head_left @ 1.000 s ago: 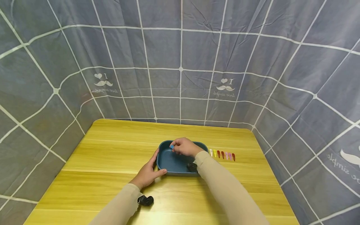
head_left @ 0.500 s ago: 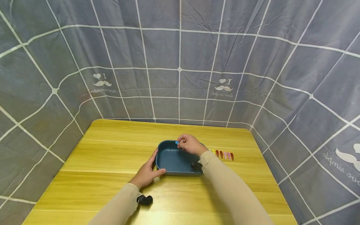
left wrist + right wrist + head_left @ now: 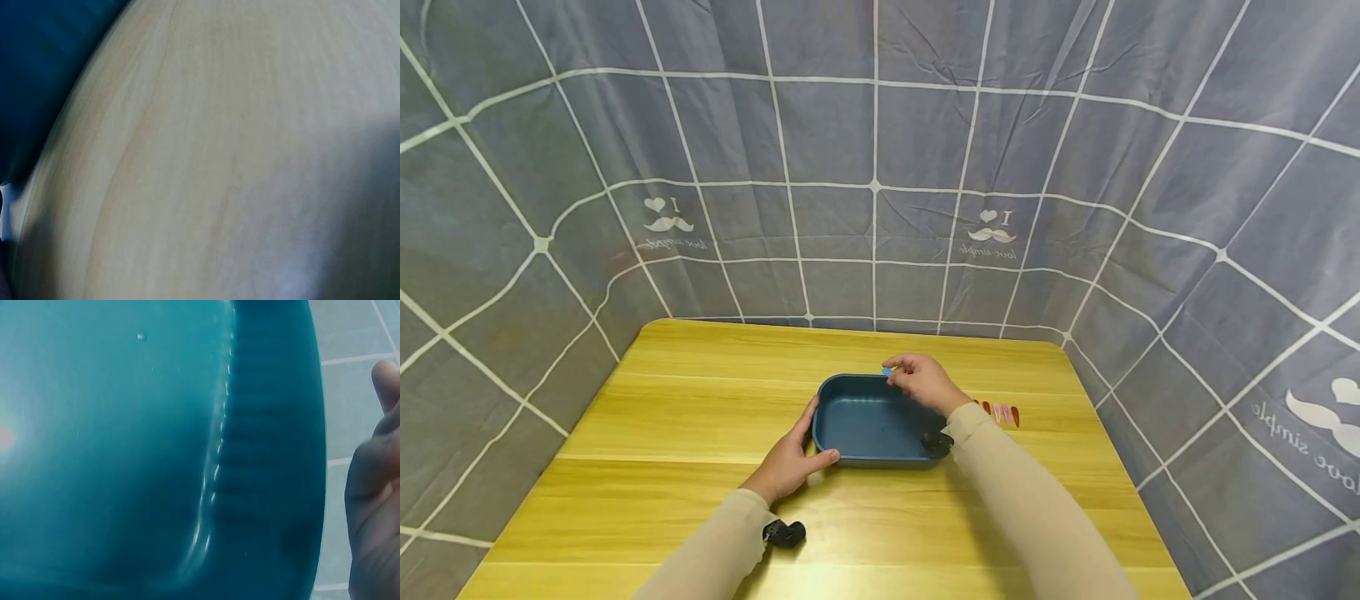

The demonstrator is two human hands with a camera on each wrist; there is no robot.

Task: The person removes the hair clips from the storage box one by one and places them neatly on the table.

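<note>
head view: right hand (image 3: 925,382) pinches blue clip (image 3: 887,371); left hand (image 3: 790,462) holds tray (image 3: 857,425)

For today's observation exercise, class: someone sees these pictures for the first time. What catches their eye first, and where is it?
First, the dark blue tray in the middle of the yellow wooden table, with both hands at it. The left hand holds its near left corner, while the right hand pinches a small light blue clip over the far rim. Next, a short row of coloured clips lies on the table just right of the tray.
</note>
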